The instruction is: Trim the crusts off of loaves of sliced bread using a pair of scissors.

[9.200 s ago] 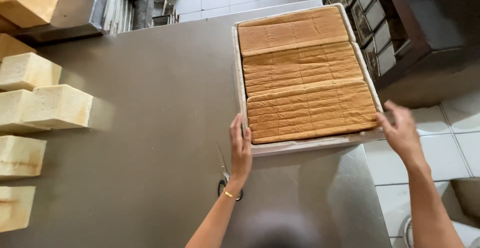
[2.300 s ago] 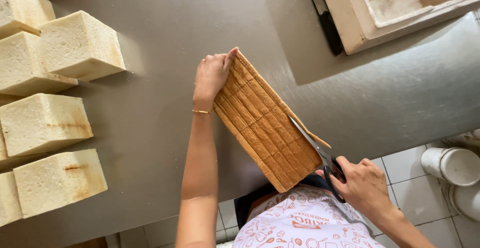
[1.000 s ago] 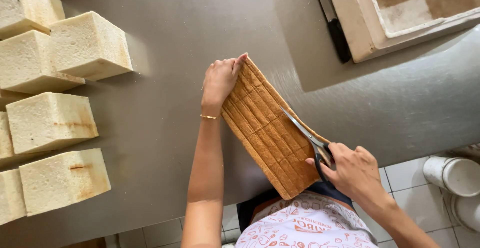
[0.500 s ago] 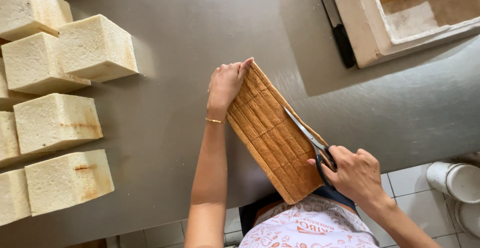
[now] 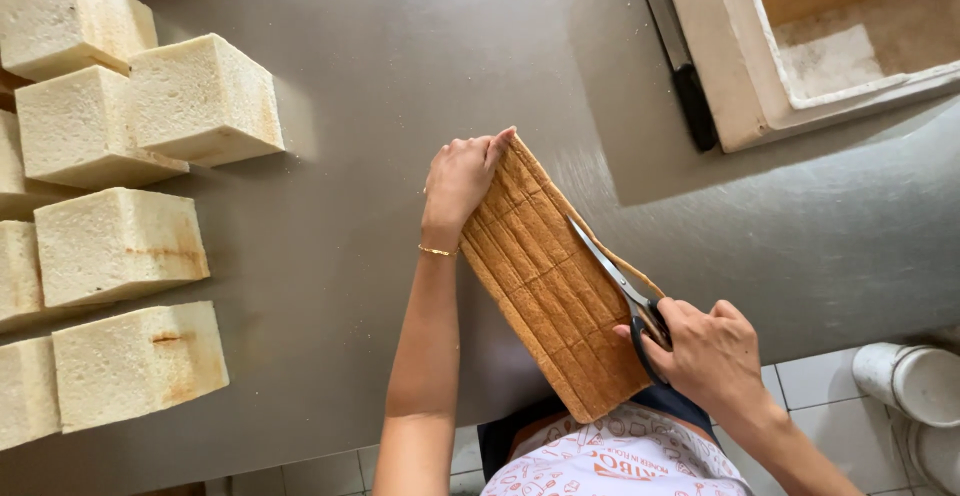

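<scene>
A long brown loaf of bread point(image 5: 545, 281) with a ridged crust lies diagonally on the steel table point(image 5: 400, 86), its near end over the table's front edge. My left hand point(image 5: 462, 178) grips the loaf's far end. My right hand point(image 5: 708, 354) holds black-handled scissors point(image 5: 618, 286), whose blades lie along the loaf's right edge. A thin strip of crust point(image 5: 622, 256) hangs off that edge beside the blades.
Several pale, crustless bread blocks point(image 5: 120, 246) are stacked along the table's left side. A white foam box point(image 5: 790, 41) with bread inside stands at the back right, a black-handled knife point(image 5: 682, 66) beside it. White buckets point(image 5: 915, 386) stand on the tiled floor at the right.
The loaf came out of the box and onto the table in front of me. In the last second the scissors have stayed along its right edge, the view shifting slightly.
</scene>
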